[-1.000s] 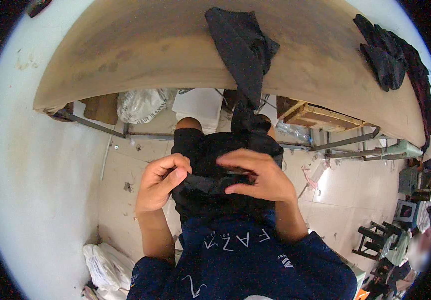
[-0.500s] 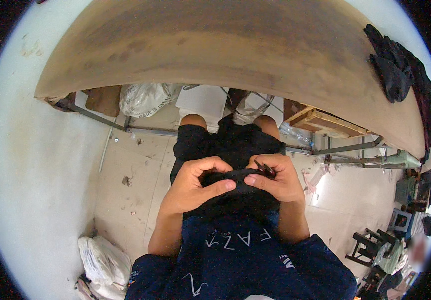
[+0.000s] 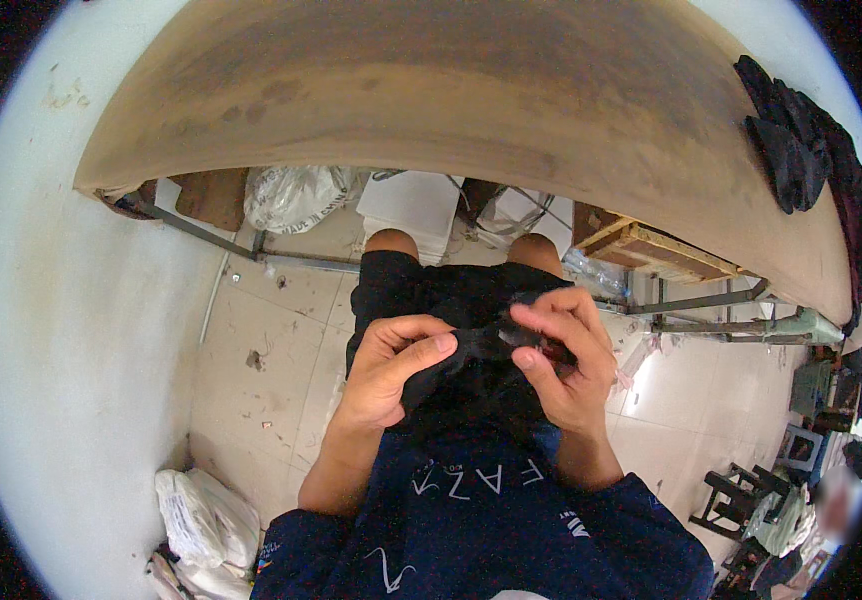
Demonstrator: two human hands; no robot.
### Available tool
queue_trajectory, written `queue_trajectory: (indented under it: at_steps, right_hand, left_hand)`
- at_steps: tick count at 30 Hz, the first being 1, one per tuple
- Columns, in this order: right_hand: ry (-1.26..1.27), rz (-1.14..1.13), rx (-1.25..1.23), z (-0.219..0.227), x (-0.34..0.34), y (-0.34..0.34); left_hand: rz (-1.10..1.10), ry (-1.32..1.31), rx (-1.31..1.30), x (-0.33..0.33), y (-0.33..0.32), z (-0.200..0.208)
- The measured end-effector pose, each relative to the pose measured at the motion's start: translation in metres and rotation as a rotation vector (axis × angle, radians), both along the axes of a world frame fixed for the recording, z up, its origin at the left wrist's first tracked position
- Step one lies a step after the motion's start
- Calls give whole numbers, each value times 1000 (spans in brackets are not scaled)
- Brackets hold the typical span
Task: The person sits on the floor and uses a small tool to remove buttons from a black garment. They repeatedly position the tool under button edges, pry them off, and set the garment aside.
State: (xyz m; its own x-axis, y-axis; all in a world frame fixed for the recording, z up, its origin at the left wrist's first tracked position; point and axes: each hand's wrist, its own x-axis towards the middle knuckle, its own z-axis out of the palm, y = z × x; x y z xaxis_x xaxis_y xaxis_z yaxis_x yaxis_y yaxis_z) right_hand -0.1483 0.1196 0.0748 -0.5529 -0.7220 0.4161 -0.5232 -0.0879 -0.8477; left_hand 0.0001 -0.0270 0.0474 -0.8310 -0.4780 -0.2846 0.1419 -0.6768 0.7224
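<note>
My left hand [image 3: 396,365] pinches the edge of a piece of black cloth [image 3: 473,345] between thumb and forefinger, above my lap. Just to the right, my right hand [image 3: 571,355] has its thumb and forefinger parted. Within its curled fingers sits a small dark pair of snips [image 3: 523,339], with a shiny metal part beside the cloth. Motion blurs the right fingertips, and the snips are partly hidden by them. The cloth's lower part merges with my black shorts, so its outline is hard to follow.
A table with a stained brown cover [image 3: 401,110] stands ahead, black garments [image 3: 791,150] at its right end. Beneath it are a white plastic bag [image 3: 296,195], a white stack [image 3: 409,210] and a wooden drawer [image 3: 651,248]. A black stool [image 3: 736,498] stands right; white bags [image 3: 206,520] lie left.
My right thumb and forefinger have let go of the cloth edge and spread apart, and the snips have turned in the hand. My left hand keeps its pinch, shifted slightly.
</note>
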Motion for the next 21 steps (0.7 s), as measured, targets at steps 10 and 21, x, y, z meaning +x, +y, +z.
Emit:
queue_trajectory:
  at_steps: [10,21]
  right_hand:
    - [113,7,-78,-6,6,1]
    - [97,8,-86,-4,4,1]
  left_hand:
    - [-24,63,-190,-2,0,1]
    - [-19,6,-328,-1,0,7]
